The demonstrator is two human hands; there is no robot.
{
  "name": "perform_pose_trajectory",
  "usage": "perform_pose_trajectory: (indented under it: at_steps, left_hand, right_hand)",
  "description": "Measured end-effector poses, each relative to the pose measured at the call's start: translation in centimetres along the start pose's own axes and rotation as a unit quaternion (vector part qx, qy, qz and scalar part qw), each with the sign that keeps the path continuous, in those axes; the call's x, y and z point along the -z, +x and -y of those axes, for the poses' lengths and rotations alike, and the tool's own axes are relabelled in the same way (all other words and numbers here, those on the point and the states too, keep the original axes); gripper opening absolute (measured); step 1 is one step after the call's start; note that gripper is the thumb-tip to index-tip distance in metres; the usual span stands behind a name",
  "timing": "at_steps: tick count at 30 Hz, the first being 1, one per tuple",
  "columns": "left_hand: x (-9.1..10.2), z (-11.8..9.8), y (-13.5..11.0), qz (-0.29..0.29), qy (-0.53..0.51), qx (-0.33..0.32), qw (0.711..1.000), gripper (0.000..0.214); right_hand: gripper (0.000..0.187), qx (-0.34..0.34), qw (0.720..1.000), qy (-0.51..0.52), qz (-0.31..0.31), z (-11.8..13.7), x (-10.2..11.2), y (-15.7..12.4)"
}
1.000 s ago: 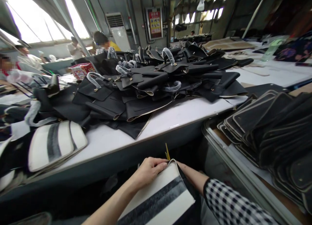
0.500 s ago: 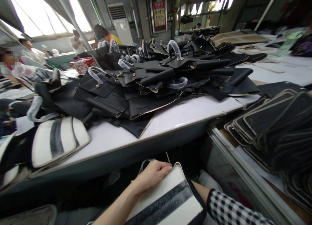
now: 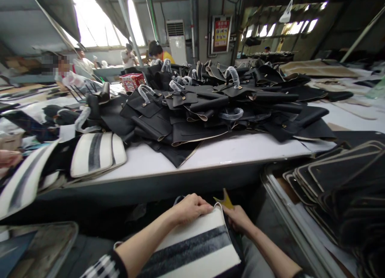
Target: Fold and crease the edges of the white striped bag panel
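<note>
A white-and-black striped bag piece (image 3: 192, 234) lies across my lap, tilted, with its pale-edged corner up. My left hand (image 3: 192, 207) is closed on its upper edge, fingertips near that corner. On the other side of the corner, my right hand (image 3: 239, 220) grips a yellow V-shaped tool (image 3: 225, 199), its two prongs spread and pointing up to the left. The tool looks like small thread snips, though its exact kind is unclear. It is close beside the corner; whether they touch I cannot tell. The lower part of the piece runs out of view.
Black bag parts with plastic-wrapped handles (image 3: 192, 109) are heaped on the white table (image 3: 222, 153). Striped pieces (image 3: 99, 153) lie at its left. Stacked black panels (image 3: 337, 181) fill a metal-edged cart (image 3: 288, 205) at my right. A tray (image 3: 67, 234) stands lower left. Several people work behind.
My right hand has come into view from behind the bag piece, and more of the yellow tool shows. My left hand stays on the edge. The camera view has turned left.
</note>
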State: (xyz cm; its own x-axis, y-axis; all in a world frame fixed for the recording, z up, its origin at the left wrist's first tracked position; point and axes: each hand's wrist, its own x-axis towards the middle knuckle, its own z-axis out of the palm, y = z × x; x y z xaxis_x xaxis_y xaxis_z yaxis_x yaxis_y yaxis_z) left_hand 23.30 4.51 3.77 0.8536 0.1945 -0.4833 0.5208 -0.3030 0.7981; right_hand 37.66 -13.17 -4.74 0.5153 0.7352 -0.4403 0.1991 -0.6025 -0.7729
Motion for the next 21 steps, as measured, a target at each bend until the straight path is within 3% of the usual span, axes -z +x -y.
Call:
perform_pose_trajectory:
  at_steps: [4,7,9,13,16,18,21]
  left_hand:
    - [0.1,-0.3,0.0,-0.008,-0.015,-0.004,1.000,0.050]
    - [0.2,-0.4,0.1,-0.016,-0.025,-0.008,1.000,0.045]
    - [0.3,-0.4,0.2,-0.028,-0.028,-0.010,0.999,0.046]
    - [0.3,-0.2,0.6,-0.058,-0.032,-0.007,0.998,0.071]
    - [0.1,-0.2,0.7,-0.066,-0.036,-0.012,0.997,0.080]
    - [0.0,-0.4,0.6,-0.064,-0.036,-0.022,0.997,0.073]
    - [-0.3,-0.6,0.4,-0.055,-0.037,-0.042,0.997,0.046]
  right_hand:
    - [0.078,-0.032,0.981,0.042,0.187,0.0,5.1,-1.2]
    - [0.072,-0.008,0.958,0.019,0.286,0.9,7.7,-2.4]
    - [0.065,0.024,0.963,-0.018,0.268,1.8,7.9,-1.8]
    - [0.069,0.105,0.980,-0.141,0.098,3.9,7.1,1.6]
    - [0.063,0.176,0.950,-0.257,0.006,5.8,7.0,3.3]
    - [0.058,0.226,0.921,-0.317,-0.004,7.2,7.0,3.8]
    - [0.060,0.286,0.881,-0.377,0.017,8.9,6.8,4.0]
